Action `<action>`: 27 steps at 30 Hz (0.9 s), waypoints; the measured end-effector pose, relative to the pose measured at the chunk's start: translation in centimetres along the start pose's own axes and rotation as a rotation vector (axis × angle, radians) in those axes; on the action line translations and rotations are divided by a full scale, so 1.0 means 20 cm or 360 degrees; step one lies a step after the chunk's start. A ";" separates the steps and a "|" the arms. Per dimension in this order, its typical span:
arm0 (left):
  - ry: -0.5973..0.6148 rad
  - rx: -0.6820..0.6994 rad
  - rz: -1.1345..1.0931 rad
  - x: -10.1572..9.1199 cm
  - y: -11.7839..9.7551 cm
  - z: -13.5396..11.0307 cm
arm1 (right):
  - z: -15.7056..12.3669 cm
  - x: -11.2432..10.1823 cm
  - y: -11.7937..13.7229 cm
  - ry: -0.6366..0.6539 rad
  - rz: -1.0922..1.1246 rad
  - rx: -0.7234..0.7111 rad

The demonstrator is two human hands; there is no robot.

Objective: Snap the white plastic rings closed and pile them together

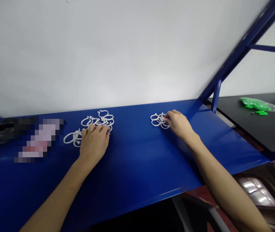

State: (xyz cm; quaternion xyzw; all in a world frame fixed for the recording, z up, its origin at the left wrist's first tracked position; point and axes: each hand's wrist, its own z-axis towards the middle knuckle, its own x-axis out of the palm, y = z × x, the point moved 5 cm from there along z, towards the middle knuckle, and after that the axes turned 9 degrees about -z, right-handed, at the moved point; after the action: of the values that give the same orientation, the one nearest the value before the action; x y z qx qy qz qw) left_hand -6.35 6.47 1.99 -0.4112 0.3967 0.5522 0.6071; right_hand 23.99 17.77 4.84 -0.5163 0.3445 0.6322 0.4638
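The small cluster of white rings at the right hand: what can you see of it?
The small cluster of white rings lies on the blue tabletop, toward the back. Thin, smooth loops, plastic by their look, overlap in a loose group; small knobs show on some. The right hand covers its right side, fingers at the rings; whether they grip any is unclear.

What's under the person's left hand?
White rings show at the front and left of the left hand, lying on the blue table. What lies directly beneath the hand is covered, so more rings there cannot be ruled out.
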 end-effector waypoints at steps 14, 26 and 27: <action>-0.0186 0.0025 -0.0382 -0.08 -0.15 -0.04 | -0.07 -0.11 0.18 -0.0429 0.0462 -0.0325; -0.0198 0.0730 -0.0964 -0.10 -0.38 -0.11 | -0.24 0.08 0.56 0.0378 0.1925 -0.0335; -0.0170 0.0759 -0.0982 -0.09 -0.38 -0.11 | -0.24 0.09 0.56 0.0388 0.1941 -0.0329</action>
State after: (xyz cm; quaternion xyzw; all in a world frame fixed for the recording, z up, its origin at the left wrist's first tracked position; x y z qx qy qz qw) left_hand 1.09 3.38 3.42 -0.3292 0.3395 0.2569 0.8429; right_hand 15.02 10.14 1.56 -0.3376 0.5644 0.7496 -0.0750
